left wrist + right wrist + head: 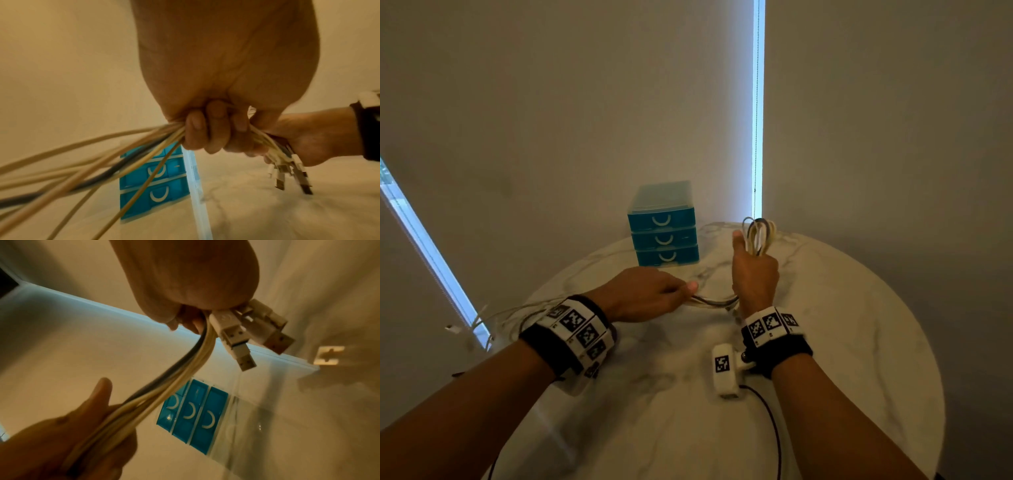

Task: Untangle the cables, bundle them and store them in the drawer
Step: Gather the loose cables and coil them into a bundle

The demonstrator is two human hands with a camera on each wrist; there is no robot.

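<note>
Over the table's middle we're mid-bundling: right hand grips the looped cables w/ plugs, left hand grips the run toward the left edge; next, probably another loop, then the closed drawer unit at the far edge.

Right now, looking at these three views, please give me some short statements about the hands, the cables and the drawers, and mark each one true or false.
1. The right hand holds a looped bunch of cables. True.
2. The left hand is empty. False: it grips the same cables, between the two hands.
3. One drawer of the blue drawer unit is pulled open. False: all three are closed.
4. USB plugs stick out beside the right hand. True.
5. All cables are white. False: a dark cable runs among the pale ones.
</note>
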